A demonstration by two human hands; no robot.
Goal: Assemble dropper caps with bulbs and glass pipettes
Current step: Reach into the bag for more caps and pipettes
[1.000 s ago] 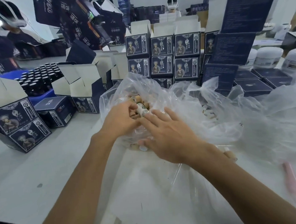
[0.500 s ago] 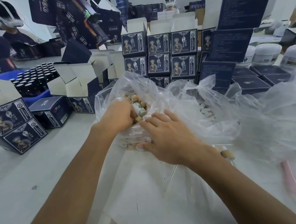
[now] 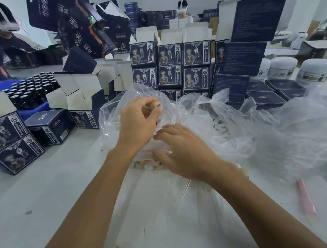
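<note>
Lifted since a second ago, the left hand [image 3: 138, 121] pinches a blurred tan dropper cap [image 3: 155, 105] above the clear bag [image 3: 177, 108]. Right hand [image 3: 184, 151] rests loosely curled on the plastic, half hiding caps [image 3: 147, 166] beneath on the table [image 3: 50, 183].

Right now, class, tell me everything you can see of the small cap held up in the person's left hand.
The cap is a short tan cylinder, wood-like or bamboo-like in colour, with a darker end facing right. It sits pinched in the fingertips of the left hand, raised above the open clear plastic bag of similar parts, and appears tilted sideways. Motion blur hides any finer detail, so whether a bulb or pipette is fitted cannot be told. The right hand is lower, apart from it.
</note>
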